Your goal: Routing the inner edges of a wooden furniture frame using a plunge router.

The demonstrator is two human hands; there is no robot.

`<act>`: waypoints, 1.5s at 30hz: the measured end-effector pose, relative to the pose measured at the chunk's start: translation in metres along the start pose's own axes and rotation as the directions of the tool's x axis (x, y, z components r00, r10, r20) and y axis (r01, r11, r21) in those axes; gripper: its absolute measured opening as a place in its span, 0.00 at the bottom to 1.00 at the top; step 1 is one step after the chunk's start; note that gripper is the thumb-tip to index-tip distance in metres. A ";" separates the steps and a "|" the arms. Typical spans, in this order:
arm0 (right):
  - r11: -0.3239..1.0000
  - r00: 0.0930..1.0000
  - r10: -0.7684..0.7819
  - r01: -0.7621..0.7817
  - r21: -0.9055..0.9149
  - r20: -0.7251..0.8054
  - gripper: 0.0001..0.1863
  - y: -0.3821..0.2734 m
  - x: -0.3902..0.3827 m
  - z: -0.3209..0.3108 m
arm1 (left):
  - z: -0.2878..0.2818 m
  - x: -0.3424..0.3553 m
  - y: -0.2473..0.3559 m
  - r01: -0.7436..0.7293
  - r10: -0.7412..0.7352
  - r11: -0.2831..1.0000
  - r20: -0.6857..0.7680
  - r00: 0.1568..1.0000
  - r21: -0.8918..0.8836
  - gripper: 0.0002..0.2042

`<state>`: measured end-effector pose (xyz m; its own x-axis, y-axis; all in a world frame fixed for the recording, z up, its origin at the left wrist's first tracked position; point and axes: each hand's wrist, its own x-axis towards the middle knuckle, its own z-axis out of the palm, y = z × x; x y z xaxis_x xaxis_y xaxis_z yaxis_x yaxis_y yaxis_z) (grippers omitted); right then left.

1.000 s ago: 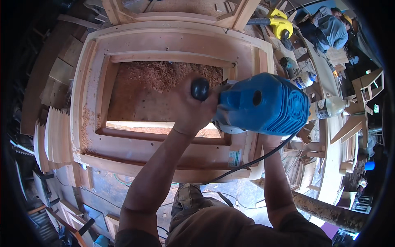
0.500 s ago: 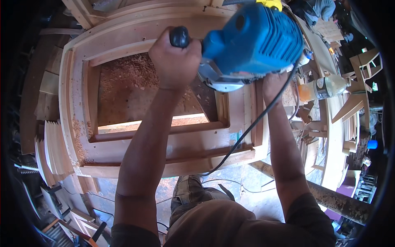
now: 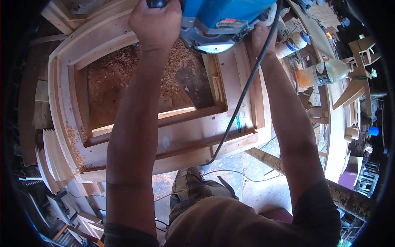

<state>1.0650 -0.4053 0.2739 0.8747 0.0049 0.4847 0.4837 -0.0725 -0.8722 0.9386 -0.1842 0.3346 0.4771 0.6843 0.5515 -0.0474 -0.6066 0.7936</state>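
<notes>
A blue router (image 3: pixel 222 12) with a silver base and black cord is at the top centre, over the far part of a wooden frame (image 3: pixel 187 131) with a rectangular opening. My left hand (image 3: pixel 155 25) is closed round the router's black knob at its left. My right hand (image 3: pixel 262 38) grips the router's right side, its fingers partly behind the cord and tool. The cord hangs across the frame's right half to the near edge. Wood shavings (image 3: pixel 123 74) cover much of the board seen through the opening, and more lie along the frame's left side.
At the right, bottles (image 3: pixel 329 72) and wooden cut pieces (image 3: pixel 354 90) sit by a long bench (image 3: pixel 331 136). Stacked wooden strips (image 3: pixel 53 160) lean at the left. Another wooden frame (image 3: pixel 61 18) is at the far left. A rusty pipe (image 3: pixel 349 199) runs at lower right, and cables lie on the floor.
The router has moved away from me toward the top of the view, with both hands on it. My arms are more stretched out, and more of the opening shows.
</notes>
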 end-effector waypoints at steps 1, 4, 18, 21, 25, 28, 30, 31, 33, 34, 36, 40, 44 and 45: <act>0.998 0.999 0.021 -0.023 -0.053 -0.028 0.17 -0.002 0.002 0.006 | 0.003 0.005 0.001 0.031 -0.031 0.999 -0.009 0.999 0.039 0.05; 0.985 0.994 0.064 -0.078 -0.156 -0.091 0.15 -0.001 0.008 0.013 | 0.013 0.014 -0.002 0.091 -0.089 0.989 -0.027 0.996 0.119 0.05; 0.938 0.964 0.229 -0.255 -0.236 -0.132 0.23 0.029 0.039 0.015 | 0.034 0.036 -0.034 -0.159 0.190 0.959 -0.113 0.975 0.235 0.07; 0.859 0.934 0.302 -0.354 -0.371 -0.192 0.24 -0.002 0.025 0.028 | 0.033 0.035 -0.040 -0.134 0.162 0.965 -0.108 0.981 0.227 0.07; 0.792 0.900 0.352 -0.432 -0.431 -0.257 0.24 -0.043 0.012 0.034 | 0.030 0.036 -0.035 -0.109 0.133 0.970 -0.096 0.986 0.217 0.07; 0.876 0.902 0.349 -0.410 -0.254 -0.254 0.22 -0.059 0.006 0.036 | 0.026 0.036 -0.028 -0.099 0.111 0.972 -0.045 0.993 0.213 0.07; 0.890 0.903 0.334 -0.397 -0.224 -0.270 0.22 -0.047 0.011 0.034 | 0.030 0.036 -0.020 -0.118 0.127 0.980 -0.048 0.991 0.162 0.06; 0.903 0.904 0.327 -0.385 -0.192 -0.276 0.21 -0.036 0.015 0.034 | 0.031 0.036 -0.017 -0.132 0.140 0.984 -0.054 0.989 0.122 0.05; 0.922 0.906 0.315 -0.363 -0.135 -0.284 0.21 -0.026 0.017 0.034 | 0.029 0.034 -0.013 -0.153 0.155 0.987 -0.067 0.986 0.043 0.03; 0.923 0.907 0.314 -0.361 -0.134 -0.281 0.21 -0.034 0.012 0.034 | 0.024 0.032 -0.013 -0.152 0.155 0.987 -0.070 0.985 0.045 0.03; 0.903 0.905 0.337 -0.389 -0.181 -0.261 0.19 -0.057 -0.003 0.031 | 0.014 0.029 -0.012 -0.088 0.089 0.996 0.013 0.996 -0.013 0.05; 0.901 0.913 0.334 -0.382 -0.203 -0.234 0.19 -0.069 -0.020 0.016 | 0.000 0.017 -0.003 0.003 0.008 0.996 0.114 0.993 -0.094 0.08; 0.945 0.943 0.273 -0.300 -0.129 -0.193 0.25 -0.037 -0.044 -0.014 | -0.007 -0.006 0.000 0.091 -0.067 0.984 0.162 0.984 -0.150 0.08; 0.944 0.942 0.281 -0.306 -0.125 -0.187 0.24 -0.036 -0.050 -0.017 | -0.011 -0.010 -0.002 0.076 -0.044 0.980 0.174 0.984 -0.184 0.07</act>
<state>1.0038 -0.4202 0.2820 0.9535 -0.2019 0.2239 0.1849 -0.1950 -0.9632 0.9246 -0.1856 0.3301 0.6242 0.6293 0.4629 -0.1716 -0.4676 0.8671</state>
